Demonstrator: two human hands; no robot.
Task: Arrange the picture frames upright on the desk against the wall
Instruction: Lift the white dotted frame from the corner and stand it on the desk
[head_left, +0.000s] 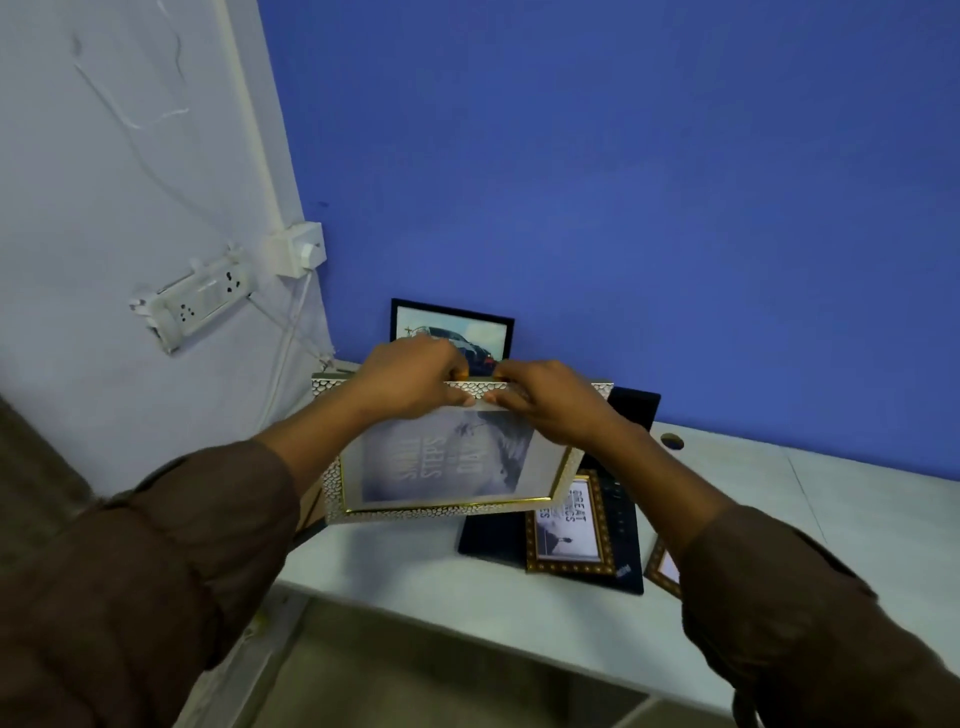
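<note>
Both hands, the left hand (415, 376) and the right hand (545, 397), had their fingers (475, 400) pinched shut on the top edge of the white pebbly frame (441, 467), likely to tip it up straight. It hung tilted over the tabletop (857, 499), not against the blue wall (623, 182) yet. Just behind the fingers, a black frame (452, 322) already stood at the wall; below the right hand, a brown frame (569, 525) lay flat on a dark laptop (628, 551); no boxes showed.

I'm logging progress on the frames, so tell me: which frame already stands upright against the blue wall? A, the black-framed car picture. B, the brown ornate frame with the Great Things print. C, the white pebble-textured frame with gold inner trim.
A: the black-framed car picture stands against the blue wall, while the left hand and right hand hold the white pebble-textured frame and the brown ornate frame lies flat.
</note>
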